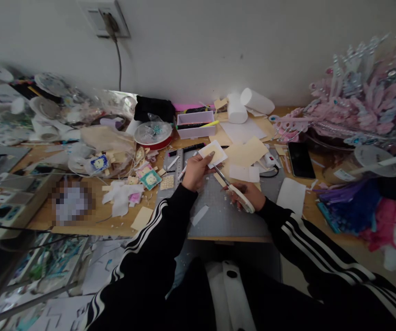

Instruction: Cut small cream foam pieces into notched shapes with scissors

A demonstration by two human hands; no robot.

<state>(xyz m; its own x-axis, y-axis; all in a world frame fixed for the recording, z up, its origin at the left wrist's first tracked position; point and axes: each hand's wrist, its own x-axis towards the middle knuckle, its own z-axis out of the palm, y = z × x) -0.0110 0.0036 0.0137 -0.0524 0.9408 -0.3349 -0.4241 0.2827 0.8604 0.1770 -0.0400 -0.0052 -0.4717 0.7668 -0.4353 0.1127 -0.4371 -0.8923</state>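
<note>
Pinched in my left hand [198,171] is a small white card [219,154] with a cream-coloured middle, held up over the grey cutting mat [215,216]. My right hand [248,195] is wrapped round the white handles of a pair of scissors [241,197]. Their metal blades point up and left, with the tip at the lower edge of the card. Whether the blades touch the card cannot be told. Behind the card lie cream sheets [248,151] on the mat, and a metal ruler [178,168] is to the left of my left hand.
A lilac box [196,132] with pens stands near the wall. At the right are a black phone [301,159], a lidded cup [363,165] and pink tiaras [366,96]. Decorated squares [149,178], a ribbon spool [152,135] and a power strip [18,195] lie left.
</note>
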